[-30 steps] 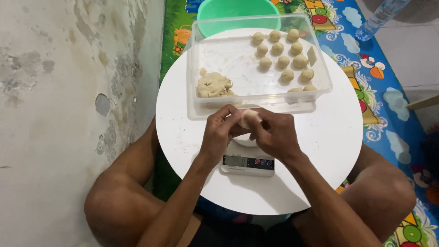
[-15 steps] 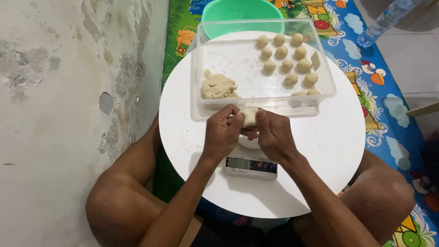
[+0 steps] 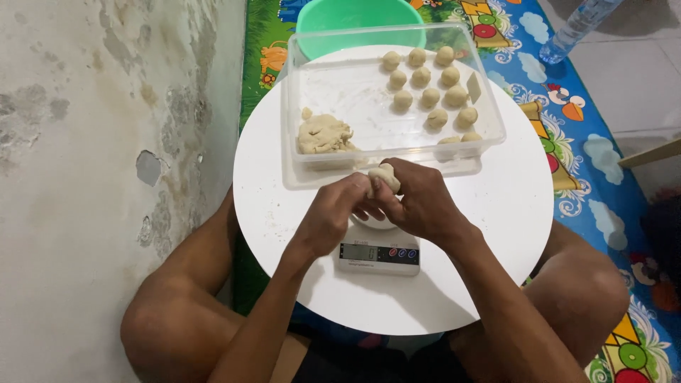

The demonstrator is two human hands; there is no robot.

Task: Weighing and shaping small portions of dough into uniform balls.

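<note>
round white table carries a clear tub (plastic) and a scale.

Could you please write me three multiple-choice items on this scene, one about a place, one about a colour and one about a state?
1. Where does the scale stand?
A. On the round table, under the hands
B. Inside the clear tub
C. On the mat beside the bottle

2. What colour is the bowl behind the tub?
A. Red
B. Green
C. White

3. How is the dough piece held?
A. Lying alone on the scale
B. Pinched between the left hand and the right hand
C. Resting in the tub with the balls

Answers: 1 A, the scale sits on the white tabletop just below both hands. 2 B, the bowl's rim and inside show plain green. 3 B, fingers of both hands close round the piece above the scale.
</note>
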